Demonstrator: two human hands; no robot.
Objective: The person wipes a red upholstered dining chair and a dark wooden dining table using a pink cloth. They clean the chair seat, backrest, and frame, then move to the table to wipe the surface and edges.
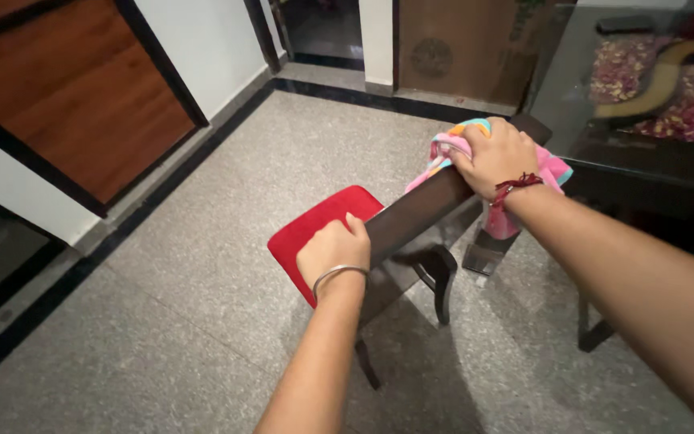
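Gripping the chair's dark top rail (419, 210), which runs lower left to upper right mid-frame: left hand (332, 255) clenched at near end, right hand (498, 157) pressing a pink cloth (556, 169) at far end.

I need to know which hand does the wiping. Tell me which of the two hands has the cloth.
The right hand, wearing a red thread band, presses the pink multicoloured cloth on the dark wooden chair back. The left hand grips bare wood.
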